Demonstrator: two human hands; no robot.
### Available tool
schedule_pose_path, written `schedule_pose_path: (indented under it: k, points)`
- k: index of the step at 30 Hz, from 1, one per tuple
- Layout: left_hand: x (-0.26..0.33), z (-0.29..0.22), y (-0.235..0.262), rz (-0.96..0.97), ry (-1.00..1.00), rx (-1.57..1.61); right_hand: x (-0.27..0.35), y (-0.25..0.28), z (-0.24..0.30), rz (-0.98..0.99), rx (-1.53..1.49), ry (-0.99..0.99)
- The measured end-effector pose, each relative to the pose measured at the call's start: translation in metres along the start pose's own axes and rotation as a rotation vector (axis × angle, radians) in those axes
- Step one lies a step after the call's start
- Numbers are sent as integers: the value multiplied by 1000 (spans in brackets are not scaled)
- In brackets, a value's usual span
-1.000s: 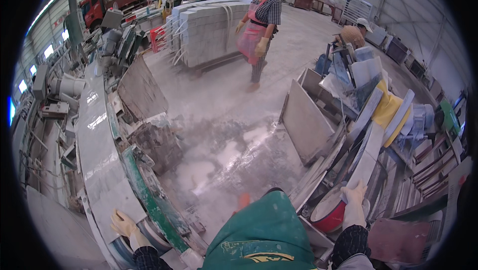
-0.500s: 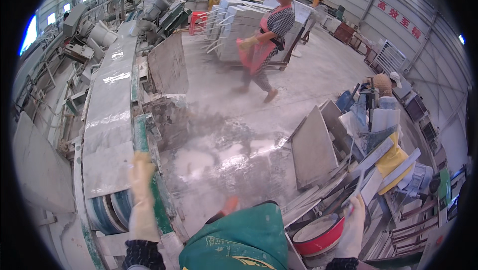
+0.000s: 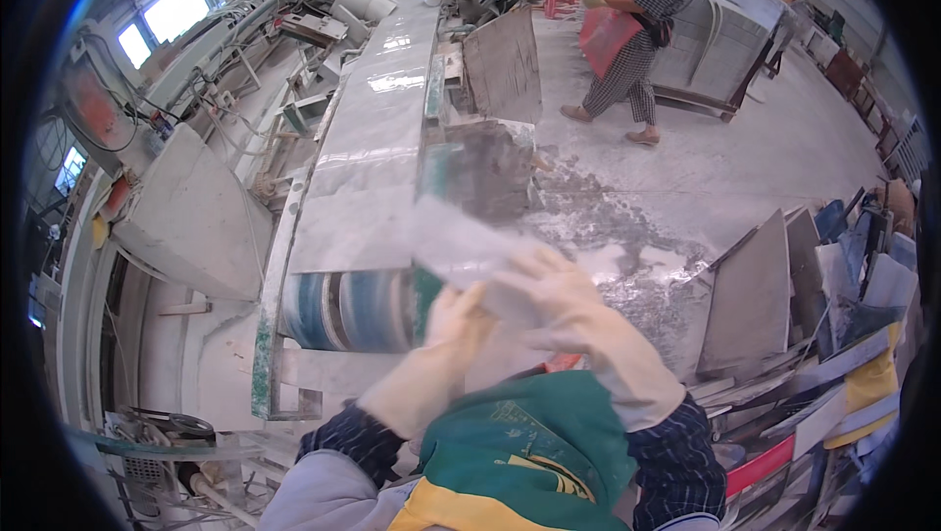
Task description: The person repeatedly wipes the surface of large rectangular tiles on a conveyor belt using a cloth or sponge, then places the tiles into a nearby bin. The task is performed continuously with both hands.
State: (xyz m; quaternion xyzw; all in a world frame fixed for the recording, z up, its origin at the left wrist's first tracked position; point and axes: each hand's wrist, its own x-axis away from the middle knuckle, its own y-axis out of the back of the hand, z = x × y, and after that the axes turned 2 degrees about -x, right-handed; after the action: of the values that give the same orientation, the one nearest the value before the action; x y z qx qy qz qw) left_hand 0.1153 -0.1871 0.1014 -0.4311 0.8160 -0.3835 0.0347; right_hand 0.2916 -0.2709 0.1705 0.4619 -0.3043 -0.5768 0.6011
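Conveyor top point(image 3: 377, 129): smooth, glossy. Right of conveyor: held sheet point(image 3: 456, 240), smooth-looking though blurred; upright board point(image 3: 503, 63), rough, matt.

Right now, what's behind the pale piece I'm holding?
Beyond the pale piece in your left hand and right hand, the green edging of the conveyor shows above and below. The stretch directly behind is covered, so I can't tell what's there.

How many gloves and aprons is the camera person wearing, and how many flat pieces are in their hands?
Cream gloves: 2, on the left hand and right hand
Green apron: 1
Pale flat piece, blurred: 1
Total: 4
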Motion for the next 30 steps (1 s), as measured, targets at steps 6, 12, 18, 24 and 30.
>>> schedule_pose_path:
  k: [6,12,18,24,30]
  points:
    - [16,-59,128,-417,-299,165,12,-25,-43,-228,-279,-11]
    - [18,-62,207,-778,-314,133,174,0,-90,-411,-319,-696]
    - [10,-48,226,-767,-278,215,330,13,-106,-633,-334,-1255]
    - [0,-49,245,-752,-297,-336,437,-3,-100,-871,-481,-1324]
    - [-18,-58,245,-840,-246,-303,464,-21,-85,-863,-477,-1338]
